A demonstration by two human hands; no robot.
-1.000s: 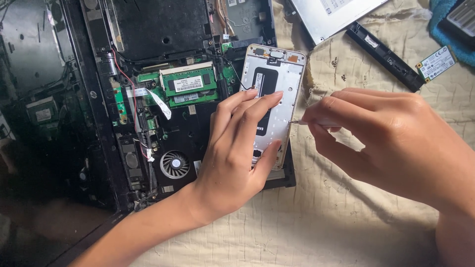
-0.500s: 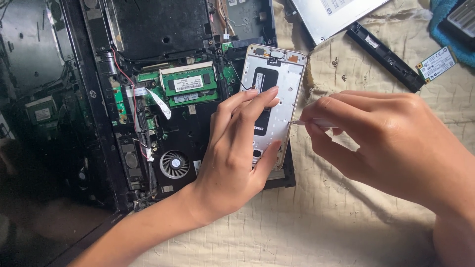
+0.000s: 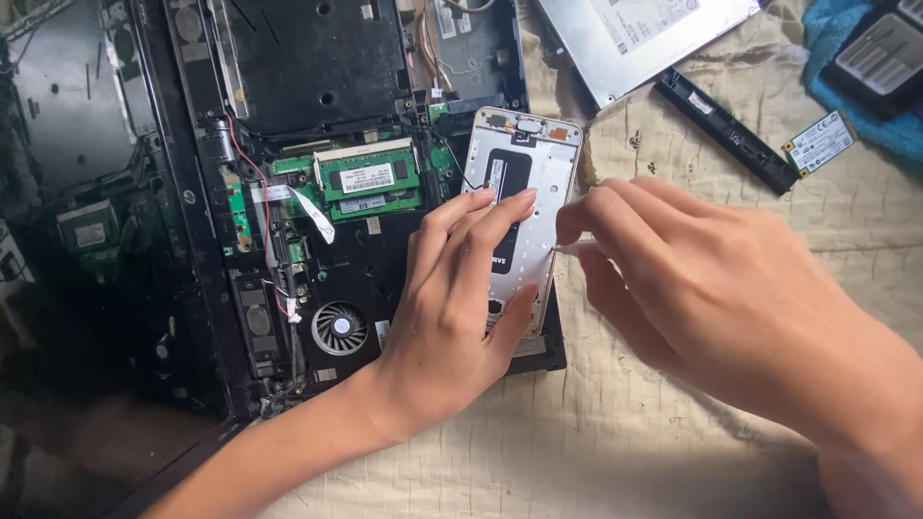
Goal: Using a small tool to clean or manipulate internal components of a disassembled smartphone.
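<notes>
A silver phone frame (image 3: 538,168) with its back off lies on the corner of an opened black laptop base (image 3: 317,58). My left hand (image 3: 457,298) rests flat on the phone's lower half, fingers pressing it down. My right hand (image 3: 711,298) pinches a thin white tool (image 3: 575,248) whose tip touches the phone's right edge. Green memory modules (image 3: 370,183) and a round fan (image 3: 338,327) show inside the laptop, left of my left hand.
A silver optical drive (image 3: 644,38) lies at the top right on the beige cloth (image 3: 673,135). Beside it are a long black bezel strip (image 3: 726,130), a small green circuit card (image 3: 819,142) and a black device (image 3: 880,58) on a blue cloth.
My right hand has slid slightly down and left along the phone's right edge with the tool. My left hand has stayed on the phone.
</notes>
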